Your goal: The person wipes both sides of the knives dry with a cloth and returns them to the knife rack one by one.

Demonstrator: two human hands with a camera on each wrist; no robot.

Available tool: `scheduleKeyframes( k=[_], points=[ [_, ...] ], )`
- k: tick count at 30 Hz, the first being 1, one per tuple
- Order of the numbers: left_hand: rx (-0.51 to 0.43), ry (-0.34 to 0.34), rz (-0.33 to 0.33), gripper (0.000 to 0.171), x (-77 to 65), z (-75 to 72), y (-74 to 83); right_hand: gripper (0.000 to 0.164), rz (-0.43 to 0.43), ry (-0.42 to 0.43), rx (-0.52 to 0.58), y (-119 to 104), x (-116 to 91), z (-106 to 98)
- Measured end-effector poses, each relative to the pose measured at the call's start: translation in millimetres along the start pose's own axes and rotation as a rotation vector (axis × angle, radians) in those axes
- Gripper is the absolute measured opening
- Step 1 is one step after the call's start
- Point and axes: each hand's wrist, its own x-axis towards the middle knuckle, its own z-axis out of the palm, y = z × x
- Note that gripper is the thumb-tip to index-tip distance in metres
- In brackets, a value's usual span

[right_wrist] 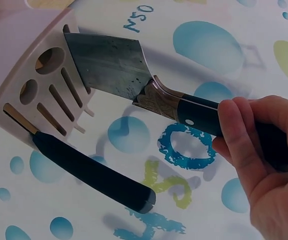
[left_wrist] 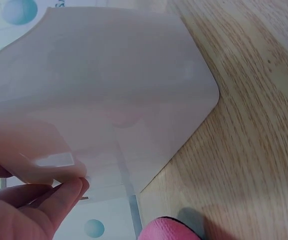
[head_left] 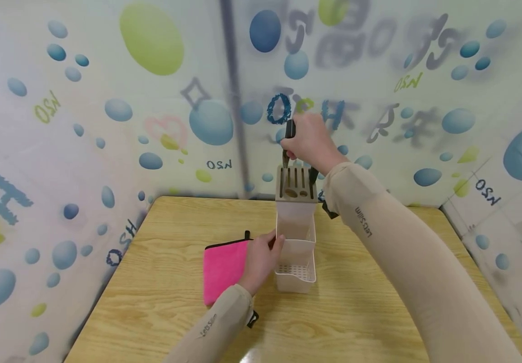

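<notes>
A pale plastic knife holder (head_left: 294,216) stands upright on the table, with a slotted beige top (right_wrist: 26,75) and two open compartments stepping down in front. My right hand (head_left: 309,137) grips the black handle of a cleaver (right_wrist: 111,65) above the holder. The cleaver's wide blade reaches into an end slot, so its far edge is hidden. In the opposite end slot sits a second knife, its black handle (right_wrist: 96,172) sticking out. Lower down, my left hand (head_left: 261,258) pinches the holder's side wall between thumb and fingers, as the left wrist view (left_wrist: 48,200) shows.
A bright pink zip pouch (head_left: 223,272) lies flat left of the holder, partly behind my left hand. The wooden table (head_left: 152,282) meets a patterned wall (head_left: 188,176) close behind the holder, with further walls on both sides.
</notes>
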Motion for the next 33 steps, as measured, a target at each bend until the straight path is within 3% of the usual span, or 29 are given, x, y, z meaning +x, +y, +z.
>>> scheduleKeyframes(
  k=[15, 21, 33],
  points=[
    [0.01, 0.005, -0.02, 0.034, -0.1, 0.5, 0.6, 0.009, 0.02, 0.034, 0.05, 10.8, 7.3, 19.7],
    [0.007, 0.006, -0.025, 0.035, -1.7, 0.5, 0.9, 0.008, -0.014, 0.072, 0.058, 16.0, 5.6, 27.5],
    [0.006, 0.027, 0.0, 0.035, -2.2, 0.4, 1.7, 0.022, -0.051, 0.067, -0.001, 24.0, 6.1, 43.4]
  ],
)
